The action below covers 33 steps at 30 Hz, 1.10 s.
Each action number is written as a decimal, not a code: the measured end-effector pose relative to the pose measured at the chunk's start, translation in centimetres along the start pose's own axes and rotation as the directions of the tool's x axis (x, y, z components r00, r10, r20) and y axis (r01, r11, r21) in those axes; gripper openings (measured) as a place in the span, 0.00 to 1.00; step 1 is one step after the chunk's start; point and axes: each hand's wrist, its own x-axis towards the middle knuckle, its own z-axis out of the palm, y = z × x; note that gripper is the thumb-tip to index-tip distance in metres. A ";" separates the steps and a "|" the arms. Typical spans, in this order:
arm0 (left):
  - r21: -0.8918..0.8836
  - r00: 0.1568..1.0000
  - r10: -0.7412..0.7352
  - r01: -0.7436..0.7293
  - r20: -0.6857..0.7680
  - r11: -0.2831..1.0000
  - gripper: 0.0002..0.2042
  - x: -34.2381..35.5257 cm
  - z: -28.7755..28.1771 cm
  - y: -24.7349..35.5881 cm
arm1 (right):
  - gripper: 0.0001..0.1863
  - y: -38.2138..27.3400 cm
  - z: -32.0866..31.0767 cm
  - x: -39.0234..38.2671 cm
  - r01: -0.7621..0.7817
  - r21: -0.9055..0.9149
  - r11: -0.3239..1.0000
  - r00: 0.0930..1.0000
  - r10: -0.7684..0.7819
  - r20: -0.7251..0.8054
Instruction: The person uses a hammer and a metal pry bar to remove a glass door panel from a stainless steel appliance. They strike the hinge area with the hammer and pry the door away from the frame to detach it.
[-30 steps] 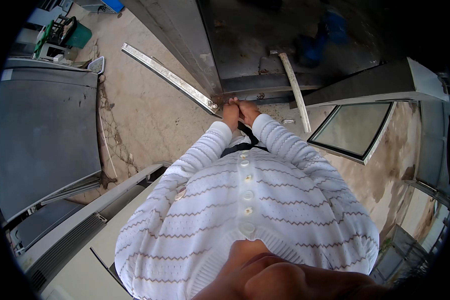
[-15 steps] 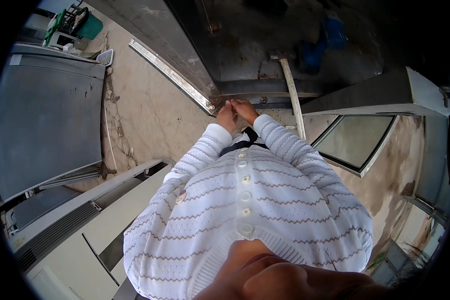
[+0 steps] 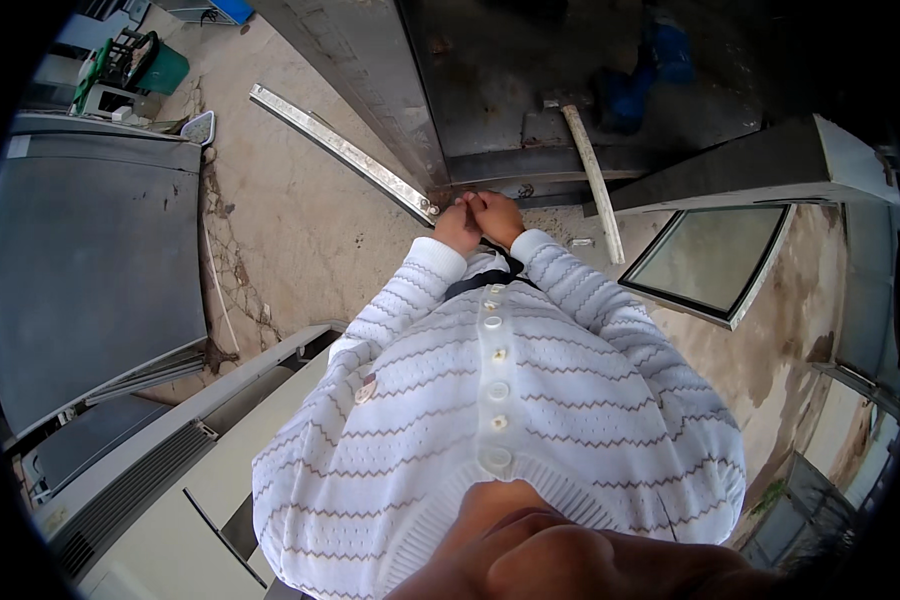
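Observation:
In front of my waist both hands meet, fingers curled in and touching. My left hand (image 3: 457, 228) is closed, with its fingertips against the other hand. My right hand (image 3: 497, 217) is closed too, knuckles facing up. Whatever lies between the fingers, if anything, is hidden or too small to name. Just left of the hands is the near end of a long pale metal bar (image 3: 340, 150), with round fittings at its tip. A dark strap (image 3: 515, 262) hangs at my waist, just below the hands.
Ahead stands a dark metal housing (image 3: 510, 160) holding blue parts (image 3: 625, 100). A worn pale stick (image 3: 592, 185) leans out of it. On the right is a black-framed glass panel (image 3: 715, 260). Grey sheet panel (image 3: 90, 260), green bucket (image 3: 162, 70) and white appliance casing (image 3: 170, 520) are left.
The view has shifted slightly. My hands stay together and closed, with the fingers moved a little. The stick's near end appears slightly farther right.

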 end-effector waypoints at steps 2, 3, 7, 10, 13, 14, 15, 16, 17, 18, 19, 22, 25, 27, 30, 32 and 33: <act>0.119 0.987 0.048 -0.066 0.152 0.991 0.11 0.2 -0.4 2.5 | 0.17 1.8 0.8 0.2 -0.003 0.013 1.000 0.996 0.004 -0.093; 0.165 0.972 -0.026 -0.013 0.232 0.986 0.11 0.4 -1.0 4.4 | 0.17 2.1 1.0 0.2 -0.012 0.012 1.000 0.995 0.013 -0.103; 0.404 0.931 -0.142 -0.006 0.336 0.915 0.11 1.3 -3.8 12.7 | 0.17 1.6 1.0 -0.3 -0.002 0.041 0.999 0.990 0.008 -0.144; 0.270 0.964 0.070 -0.142 0.257 0.952 0.12 1.2 -4.2 12.9 | 0.15 1.5 1.2 -0.3 0.008 0.093 0.996 0.988 0.006 -0.152; 0.287 0.921 -0.043 -0.075 0.387 0.955 0.11 1.5 -5.1 13.5 | 0.14 1.5 1.2 -0.4 0.007 0.094 0.996 0.986 0.009 -0.164; 0.301 0.926 -0.036 -0.085 0.375 0.950 0.11 1.6 -5.1 13.7 | 0.14 1.4 1.2 -0.5 0.006 0.087 0.996 0.986 0.008 -0.169; 0.315 0.931 -0.028 -0.095 0.364 0.944 0.11 1.6 -5.0 13.8 | 0.13 1.5 1.3 -0.5 -0.001 0.105 0.994 0.986 0.019 -0.165; 0.328 0.935 -0.016 -0.109 0.354 0.938 0.10 1.7 -4.9 13.9 | 0.13 1.6 1.3 -0.3 -0.008 0.122 0.992 0.986 0.028 -0.165; 0.129 0.955 -0.095 0.060 0.282 0.990 0.10 1.6 -4.5 14.1 | 0.13 1.8 1.3 -0.3 -0.014 0.139 0.990 0.986 0.037 -0.164; -0.089 0.954 -0.190 0.215 0.230 0.973 0.11 1.3 -4.0 14.4 | 0.12 1.9 1.3 -0.2 -0.025 0.125 0.992 0.983 0.047 -0.176; -0.299 0.931 -0.290 0.348 0.224 0.888 0.11 1.4 -3.9 13.8 | 0.12 1.8 1.4 -0.2 -0.030 0.110 0.993 0.982 0.049 -0.181; -0.707 0.834 -0.479 0.512 0.273 0.488 0.11 2.0 -2.7 9.5 | 0.12 1.4 1.3 -0.2 -0.027 0.102 0.994 0.978 0.048 -0.203; -0.696 0.852 -0.465 0.485 0.240 0.529 0.10 1.8 -1.5 6.8 | 0.12 0.9 1.2 -0.5 -0.027 0.095 0.995 0.974 0.047 -0.223; -0.702 0.852 -0.455 0.490 0.260 0.517 0.11 2.0 -1.6 7.1 | 0.11 0.8 1.0 -0.3 -0.031 0.083 0.996 0.976 0.048 -0.212; -0.787 0.717 -0.541 0.598 0.440 0.152 0.14 3.1 -3.0 14.4 | 0.11 1.6 0.9 -0.4 -0.045 0.068 0.997 0.979 0.058 -0.195; -0.807 0.654 -0.577 0.590 0.489 -0.015 0.16 3.5 -3.4 15.9 | 0.10 1.4 0.9 -0.4 -0.020 0.054 0.998 0.981 0.030 -0.192; -0.816 0.655 -0.592 0.577 0.471 -0.011 0.17 3.5 -3.1 14.6 | 0.10 1.5 0.8 -0.3 -0.006 0.065 0.998 0.983 0.018 -0.182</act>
